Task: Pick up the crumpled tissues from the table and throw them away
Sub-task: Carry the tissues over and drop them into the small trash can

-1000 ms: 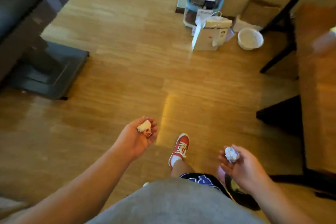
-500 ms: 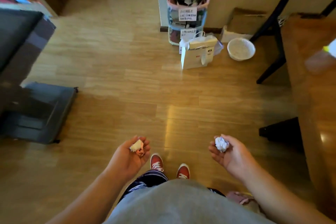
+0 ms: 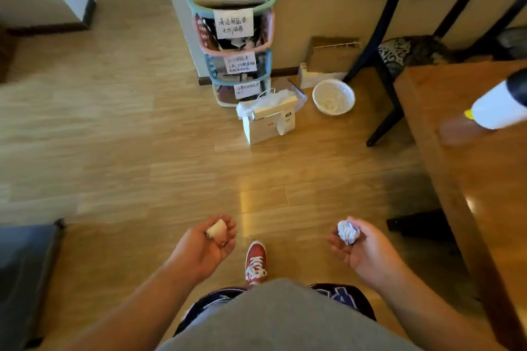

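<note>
Person standing on a wooden floor [image 3: 119, 151], head camera looking down past a grey shirt and one red sneaker [image 3: 255, 261].

Left hand [image 3: 204, 248]: palm up, fingers curled around a crumpled tissue [image 3: 217, 231], cream-white with a pinkish patch, sitting at the fingertips. Right hand [image 3: 362, 251]: palm up, fingers loosely cupped, holding a second crumpled tissue [image 3: 347, 232], white with bluish creases, resting near the base of the fingers. Both hands are held out over the floor, well apart from each other and off the counter.

Ahead, against the wall: a stack of four plastic baskets [image 3: 232, 37], rims green, pink and blue. The top one holds a rolled ribbed mat and mixed coloured items; the lower three are packed with dark clutter I cannot make out. Handwritten paper labels are stuck to the fronts of the lower three.

Just in front of the stack stands a white paper bag [image 3: 269, 125] on the floor, upright, with string handles and white crumpled material showing at its open top. Near it on the right, a white round perforated basket [image 3: 333, 97]; contents pale, unclear. Behind that, a brown cardboard box [image 3: 332, 55] leans at the wall.

Right edge: a wooden counter [image 3: 470, 179] with a white bottle [image 3: 499, 107] lying near its edge, yellow tip towards the person. A black chair frame [image 3: 385, 65] stands beyond it.
</note>
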### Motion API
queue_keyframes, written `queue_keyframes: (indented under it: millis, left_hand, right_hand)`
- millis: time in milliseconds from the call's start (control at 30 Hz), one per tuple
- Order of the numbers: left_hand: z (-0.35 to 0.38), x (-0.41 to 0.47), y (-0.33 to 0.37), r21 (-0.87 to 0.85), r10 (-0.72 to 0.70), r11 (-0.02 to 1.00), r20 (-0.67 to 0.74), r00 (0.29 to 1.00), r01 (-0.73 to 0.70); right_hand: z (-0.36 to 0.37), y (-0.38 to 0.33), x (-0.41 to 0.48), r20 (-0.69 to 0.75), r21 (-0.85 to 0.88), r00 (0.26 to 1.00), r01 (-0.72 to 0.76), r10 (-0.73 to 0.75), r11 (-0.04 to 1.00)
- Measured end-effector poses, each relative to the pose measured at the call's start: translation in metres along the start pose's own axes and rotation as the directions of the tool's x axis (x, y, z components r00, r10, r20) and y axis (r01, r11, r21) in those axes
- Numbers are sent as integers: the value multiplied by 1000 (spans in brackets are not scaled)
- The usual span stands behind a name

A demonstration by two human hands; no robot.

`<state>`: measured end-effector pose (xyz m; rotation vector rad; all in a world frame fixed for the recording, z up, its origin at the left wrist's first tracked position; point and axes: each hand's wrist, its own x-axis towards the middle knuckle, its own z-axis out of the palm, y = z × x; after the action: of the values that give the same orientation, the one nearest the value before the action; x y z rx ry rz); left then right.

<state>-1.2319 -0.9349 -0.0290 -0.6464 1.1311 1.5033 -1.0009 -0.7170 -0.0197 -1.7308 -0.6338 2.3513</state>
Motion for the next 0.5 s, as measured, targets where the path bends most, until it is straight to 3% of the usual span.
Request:
queue_keyframes:
  millis: [200,500]
  left_hand:
    - [132,57,45,258,-91,965,134,987,53]
    - [336,137,18,496,-233,861,192,954,111]
  right_hand:
    - [-48,-36,1,-147,190,987,89,-61,978]
    - [-116,-95,28,-332,421,943,141,7,896]
